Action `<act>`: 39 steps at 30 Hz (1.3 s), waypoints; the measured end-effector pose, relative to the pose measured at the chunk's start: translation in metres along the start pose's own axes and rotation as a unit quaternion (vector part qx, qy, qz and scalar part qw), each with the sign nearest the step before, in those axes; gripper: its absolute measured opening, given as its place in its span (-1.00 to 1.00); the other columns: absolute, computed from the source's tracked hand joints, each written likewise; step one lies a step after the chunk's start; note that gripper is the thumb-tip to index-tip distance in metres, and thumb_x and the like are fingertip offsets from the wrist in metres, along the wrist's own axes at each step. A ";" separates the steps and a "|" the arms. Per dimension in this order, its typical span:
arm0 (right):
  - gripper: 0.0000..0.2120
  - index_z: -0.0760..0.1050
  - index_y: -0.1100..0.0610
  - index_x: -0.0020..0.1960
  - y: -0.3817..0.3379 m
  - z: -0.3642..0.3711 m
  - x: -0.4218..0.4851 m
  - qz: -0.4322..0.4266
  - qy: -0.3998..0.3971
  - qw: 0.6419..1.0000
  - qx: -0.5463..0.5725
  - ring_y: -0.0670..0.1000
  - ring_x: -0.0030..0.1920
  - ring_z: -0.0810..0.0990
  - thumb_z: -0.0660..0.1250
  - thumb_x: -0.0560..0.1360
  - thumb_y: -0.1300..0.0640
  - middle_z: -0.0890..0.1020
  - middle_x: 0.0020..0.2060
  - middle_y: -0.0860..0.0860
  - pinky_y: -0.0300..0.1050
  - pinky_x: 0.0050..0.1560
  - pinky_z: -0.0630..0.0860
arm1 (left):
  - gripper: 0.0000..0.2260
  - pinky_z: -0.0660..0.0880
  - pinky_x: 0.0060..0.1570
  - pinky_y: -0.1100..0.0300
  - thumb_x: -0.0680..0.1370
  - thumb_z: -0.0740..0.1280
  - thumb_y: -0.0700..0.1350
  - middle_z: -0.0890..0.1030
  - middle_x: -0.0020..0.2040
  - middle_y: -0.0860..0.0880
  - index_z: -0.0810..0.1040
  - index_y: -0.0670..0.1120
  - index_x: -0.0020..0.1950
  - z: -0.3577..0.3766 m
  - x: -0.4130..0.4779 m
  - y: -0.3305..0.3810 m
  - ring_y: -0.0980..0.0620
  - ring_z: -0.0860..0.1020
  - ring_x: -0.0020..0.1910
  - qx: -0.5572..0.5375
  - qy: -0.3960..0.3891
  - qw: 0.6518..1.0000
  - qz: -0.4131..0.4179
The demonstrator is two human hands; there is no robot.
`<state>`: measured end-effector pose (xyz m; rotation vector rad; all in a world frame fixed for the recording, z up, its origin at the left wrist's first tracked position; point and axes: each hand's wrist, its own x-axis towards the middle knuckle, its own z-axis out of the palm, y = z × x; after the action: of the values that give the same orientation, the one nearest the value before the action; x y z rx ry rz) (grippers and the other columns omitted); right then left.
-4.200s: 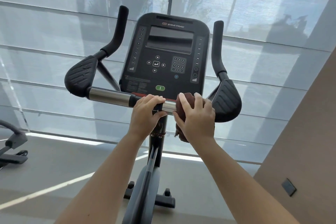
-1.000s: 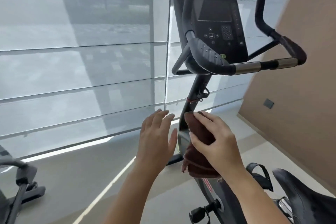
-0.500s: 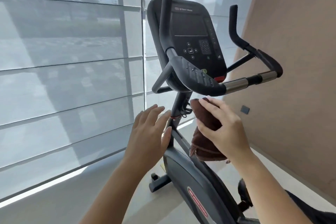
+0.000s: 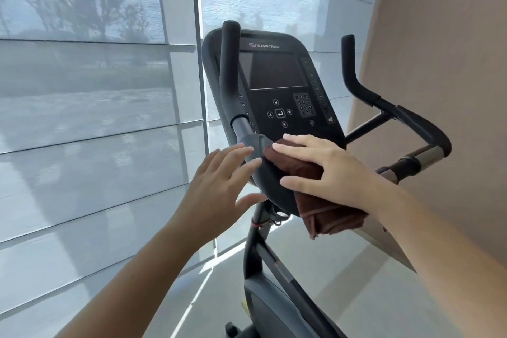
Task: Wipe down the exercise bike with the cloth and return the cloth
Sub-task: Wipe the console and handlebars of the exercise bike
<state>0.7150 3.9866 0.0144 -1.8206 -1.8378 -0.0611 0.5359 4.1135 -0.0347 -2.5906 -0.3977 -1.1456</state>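
The black exercise bike stands in front of me, its console [image 4: 277,82] facing me, seen from the bike's left side. A brown cloth [image 4: 326,211] is draped over the bike's left elbow pad [image 4: 267,181]. My right hand [image 4: 326,170] lies flat on the cloth and presses it onto the pad, with the cloth's lower end hanging free. My left hand [image 4: 219,186] is open, fingers spread, touching the outer side of the same pad. The right handlebar [image 4: 395,115] reaches toward the wall.
Tall windows with translucent blinds [image 4: 96,118] fill the left and far side. A tan wall [image 4: 450,63] runs close along the right. The bike's post and grey body [image 4: 274,307] drop to the pale floor [image 4: 329,266] below my arms.
Both hands have risen from beside the bike's post to the left elbow pad. The cloth, earlier held in the air under the pad, now lies pressed on it. The console looks closer.
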 end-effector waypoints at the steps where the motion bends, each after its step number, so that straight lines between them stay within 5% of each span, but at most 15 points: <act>1: -0.46 0.23 -0.35 0.35 0.002 0.001 -0.004 0.000 -0.011 1.000 -0.029 -0.15 0.40 0.14 0.32 0.42 -0.21 0.19 0.43 -0.27 -0.18 0.37 0.07 | -0.54 0.24 0.24 0.07 0.48 0.20 0.15 0.52 0.22 -0.16 0.53 -0.16 0.19 0.003 0.002 -0.003 -0.10 0.38 0.24 -0.012 0.003 1.000 0.001; 5: -0.50 0.18 -0.45 0.27 0.003 0.006 -0.013 -0.022 0.010 1.000 -0.013 -0.16 0.38 0.20 0.26 0.39 -0.22 0.19 0.40 -0.33 -0.23 0.32 0.13 | -0.53 0.30 0.19 0.15 0.48 0.18 0.22 0.50 0.23 -0.11 0.45 -0.09 0.21 0.015 0.007 -0.013 -0.05 0.40 0.21 -0.077 0.010 0.997 0.002; 8: -0.52 0.29 -0.34 0.29 0.007 0.005 -0.001 -0.030 0.021 0.999 0.039 -0.17 0.36 0.28 0.27 0.40 -0.12 0.32 0.36 -0.24 -0.18 0.38 0.20 | -0.52 0.28 0.19 0.27 0.48 0.18 0.26 0.50 0.21 -0.09 0.45 -0.07 0.20 0.022 0.008 -0.018 -0.02 0.43 0.19 -0.138 0.028 0.990 -0.002; 14: -0.55 0.41 -0.16 0.30 0.007 -0.001 0.037 -0.043 -0.006 0.996 0.072 -0.31 0.29 0.30 0.37 0.46 0.12 0.41 0.30 -0.16 -0.52 0.27 0.11 | -0.52 0.36 0.14 0.27 0.43 0.26 0.27 0.55 0.11 -0.05 0.48 -0.05 0.16 0.027 0.012 -0.025 0.02 0.46 0.19 -0.176 0.062 0.982 0.016; 19: -0.51 0.41 -0.24 0.29 0.024 -0.013 -0.010 -0.037 -0.052 0.994 0.084 -0.25 0.36 0.29 0.33 0.41 0.10 0.36 0.32 -0.31 -0.39 0.34 0.16 | -0.54 0.39 0.14 0.23 0.43 0.27 0.26 0.53 0.12 -0.02 0.48 -0.03 0.17 0.031 0.011 -0.027 0.03 0.46 0.20 -0.192 0.077 0.978 0.024; 27: -0.58 0.45 -0.13 0.25 0.006 0.005 0.062 -0.053 0.050 0.994 0.081 -0.24 0.29 0.38 0.38 0.43 0.14 0.49 0.27 -0.07 -0.32 0.36 0.21 | -0.54 0.34 0.21 0.28 0.46 0.25 0.26 0.50 0.15 -0.01 0.46 -0.03 0.20 0.037 0.007 -0.025 0.02 0.44 0.24 -0.226 0.089 0.970 0.008; 34: -0.55 0.48 -0.20 0.24 0.017 -0.009 -0.002 -0.043 -0.004 0.996 0.081 -0.23 0.31 0.37 0.34 0.38 0.09 0.45 0.28 -0.26 -0.40 0.30 0.21 | -0.57 0.31 0.23 0.32 0.46 0.27 0.21 0.47 0.17 0.04 0.45 -0.01 0.21 0.038 0.005 -0.026 0.04 0.43 0.25 -0.228 0.094 0.969 0.013; 39: -0.60 0.52 -0.14 0.19 0.015 -0.007 0.007 -0.032 0.042 0.994 0.092 -0.23 0.25 0.44 0.37 0.37 0.08 0.54 0.19 -0.22 -0.38 0.28 0.26 | -0.57 0.29 0.24 0.34 0.48 0.26 0.20 0.52 0.15 -0.03 0.48 -0.06 0.20 0.040 0.005 -0.024 0.03 0.43 0.25 -0.236 0.104 0.966 0.010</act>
<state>0.7317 3.9913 0.0175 -1.6105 -1.7802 0.0068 0.5577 4.1513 -0.0536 -2.8036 -0.0524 -1.6562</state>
